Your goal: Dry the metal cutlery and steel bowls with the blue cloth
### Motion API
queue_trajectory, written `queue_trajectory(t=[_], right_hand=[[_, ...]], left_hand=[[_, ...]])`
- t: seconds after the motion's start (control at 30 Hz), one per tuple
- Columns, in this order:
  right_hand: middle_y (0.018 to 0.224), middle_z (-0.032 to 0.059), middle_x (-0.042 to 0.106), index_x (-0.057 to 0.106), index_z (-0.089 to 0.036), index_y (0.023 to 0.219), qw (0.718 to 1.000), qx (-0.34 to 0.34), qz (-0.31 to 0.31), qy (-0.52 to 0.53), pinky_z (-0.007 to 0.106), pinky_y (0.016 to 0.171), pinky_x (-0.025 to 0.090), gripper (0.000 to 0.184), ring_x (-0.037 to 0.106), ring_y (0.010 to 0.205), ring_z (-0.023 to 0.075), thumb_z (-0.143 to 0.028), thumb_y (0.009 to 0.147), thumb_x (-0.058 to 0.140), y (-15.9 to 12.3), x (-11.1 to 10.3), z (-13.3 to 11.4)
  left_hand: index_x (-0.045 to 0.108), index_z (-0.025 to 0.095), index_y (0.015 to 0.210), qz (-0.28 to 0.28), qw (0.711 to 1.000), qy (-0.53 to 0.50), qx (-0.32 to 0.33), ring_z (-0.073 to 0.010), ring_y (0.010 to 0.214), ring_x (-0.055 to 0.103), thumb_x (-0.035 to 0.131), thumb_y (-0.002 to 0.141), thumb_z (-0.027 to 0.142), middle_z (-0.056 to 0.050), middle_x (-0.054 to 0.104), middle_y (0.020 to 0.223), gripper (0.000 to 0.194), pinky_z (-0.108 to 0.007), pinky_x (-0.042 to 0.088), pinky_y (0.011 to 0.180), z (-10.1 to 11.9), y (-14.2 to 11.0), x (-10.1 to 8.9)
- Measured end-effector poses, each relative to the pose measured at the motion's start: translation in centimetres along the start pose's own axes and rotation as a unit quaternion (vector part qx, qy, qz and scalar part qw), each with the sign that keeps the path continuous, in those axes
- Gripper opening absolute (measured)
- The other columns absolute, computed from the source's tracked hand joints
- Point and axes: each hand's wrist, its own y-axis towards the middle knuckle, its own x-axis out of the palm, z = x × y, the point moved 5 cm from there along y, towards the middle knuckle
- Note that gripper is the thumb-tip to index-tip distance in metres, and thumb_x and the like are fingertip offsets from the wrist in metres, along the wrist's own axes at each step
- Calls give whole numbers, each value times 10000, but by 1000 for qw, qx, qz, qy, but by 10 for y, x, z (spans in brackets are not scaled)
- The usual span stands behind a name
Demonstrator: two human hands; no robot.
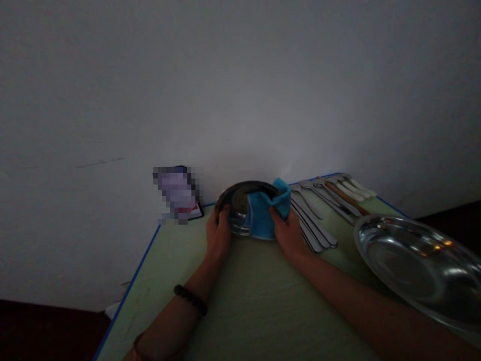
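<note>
Between my hands a round, shallow metal bowl [238, 201] is held tilted above the far part of the table. My left hand [218, 231] grips its left rim, thumb inside and the other fingers hidden behind. On the right side, a blue cloth [262, 215] is draped over the rim and part of the inside. My right hand [288, 231] is closed on this cloth and the rim under it, thumb on the front. The right hand's other fingers are mostly out of sight.
Right of the bowl lie several metal knives [313, 228], spoons [310, 203], brown chopsticks [340, 196] and white-handled cutlery [353, 189]. A large metal basin [402, 271] stands at the right. A phone [180, 193], its screen blurred, leans on the wall [240, 90]. The green table [240, 301] has blue edges.
</note>
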Motion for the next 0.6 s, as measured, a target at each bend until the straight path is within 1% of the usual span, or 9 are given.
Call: queue_trajectory(t=[0.07, 0.13, 0.2, 0.27, 0.33, 0.4, 0.5, 0.57, 0.6], right_hand=[[786, 33, 620, 610, -169, 849, 1000, 0, -13, 2, 323, 699, 435, 325, 555, 741, 175, -451, 787, 460, 0, 1, -1], [751, 39, 621, 621, -166, 797, 999, 15, -30, 0, 317, 658, 438, 363, 556, 704, 176, -490, 779, 459, 1, 2, 1], [725, 43, 623, 625, -166, 770, 999, 25, -46, -7, 314, 637, 437, 384, 563, 683, 180, -516, 769, 467, 2, 3, 2], [708, 46, 628, 624, -168, 757, 998, 28, -54, -15, 318, 640, 437, 386, 575, 680, 188, -523, 765, 473, 2, 3, 1], [719, 50, 637, 623, -172, 756, 998, 29, -52, -17, 323, 650, 440, 381, 584, 691, 195, -520, 770, 466, 1, 3, 1], [731, 55, 643, 619, -174, 747, 998, 26, -51, -17, 330, 660, 445, 375, 588, 701, 200, -510, 779, 455, 0, 3, 1], [799, 54, 654, 622, -178, 821, 999, -4, -48, -19, 340, 709, 446, 338, 592, 750, 199, -467, 794, 448, 1, 3, -2], [845, 53, 655, 614, -176, 888, 998, -34, -35, -31, 345, 737, 438, 300, 587, 779, 195, -412, 797, 454, 5, 0, -9], [866, 54, 653, 607, -174, 912, 998, -48, -27, -36, 348, 748, 434, 276, 583, 792, 193, -378, 790, 466, 7, -2, -15]], left_hand=[[638, 136, 802, 1, 1000, 10, -3, -166, 591, 577, 472, 763, 531, -17, 635, 645, 430, -249, 430, 523, -2, 0, -2], [602, 144, 672, -13, 1000, 16, -14, -151, 510, 542, 460, 764, 559, -4, 578, 536, 448, -239, 406, 469, -3, -2, 0], [572, 152, 633, -32, 999, -3, -24, -139, 458, 514, 435, 774, 573, 7, 536, 487, 464, -233, 390, 435, -3, -4, 4], [595, 151, 722, -43, 998, -46, -19, -136, 469, 528, 433, 780, 565, 6, 563, 533, 449, -233, 406, 446, -2, -5, 8], [613, 145, 847, -45, 997, -68, 5, -146, 527, 562, 438, 780, 548, -11, 612, 628, 445, -244, 435, 488, 0, -4, 11], [619, 134, 887, -42, 997, -44, 41, -161, 585, 582, 424, 787, 532, -30, 635, 690, 455, -263, 454, 535, 1, -2, 11], [628, 124, 855, -36, 996, 15, 85, -180, 680, 584, 466, 778, 473, -40, 630, 740, 392, -287, 462, 619, 5, 0, 4], [620, 132, 908, -22, 994, 31, 107, -183, 778, 567, 527, 755, 393, -38, 611, 817, 317, -291, 452, 697, 14, 1, -4], [609, 142, 965, -13, 992, 41, 123, -180, 823, 552, 548, 743, 352, -38, 596, 866, 311, -288, 444, 728, 21, 1, -9]])
